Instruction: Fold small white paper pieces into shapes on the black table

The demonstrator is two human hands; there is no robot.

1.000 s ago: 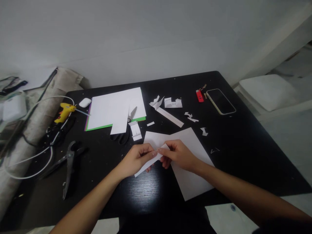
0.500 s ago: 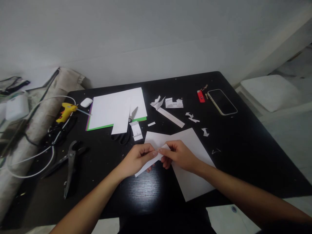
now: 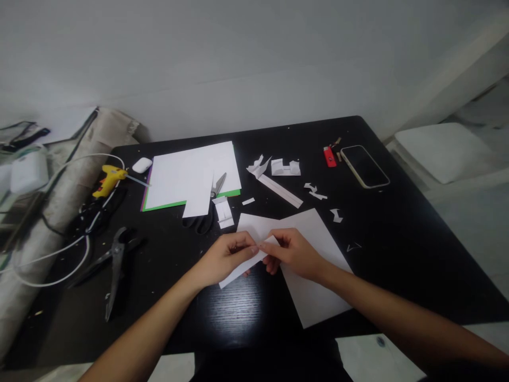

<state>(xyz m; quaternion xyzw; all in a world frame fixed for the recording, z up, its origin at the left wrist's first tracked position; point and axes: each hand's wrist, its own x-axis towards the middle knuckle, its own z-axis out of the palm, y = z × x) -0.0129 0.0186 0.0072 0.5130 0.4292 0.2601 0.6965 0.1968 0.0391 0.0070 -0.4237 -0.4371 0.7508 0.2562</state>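
Both hands pinch one narrow strip of white paper [image 3: 238, 272] between thumbs and fingers, above the near middle of the table. My left hand [image 3: 225, 259] closes on its left part, and the free end sticks out below the palm. My right hand [image 3: 296, 253] grips the upper right end, its thumb tip close to the left thumb. Some fingers are hidden behind the strip. Under the right hand lies a large white sheet [image 3: 318, 297], flat on the table. A small folded paper piece [image 3: 225, 212] rests just beyond the left hand.
Black scissors [image 3: 203, 223] lie partly under a paper piece beside stacked sheets [image 3: 178, 170]. Pliers [image 3: 116, 254] and a yellow glue gun [image 3: 109, 180] are at left. Paper scraps [image 3: 280, 191] lie beyond the hands. A red lighter [image 3: 330, 157] and a phone [image 3: 365, 166] sit at right.
The hands and the paper strip stay almost in place, with only slight finger movement. The whole view has shifted a little.
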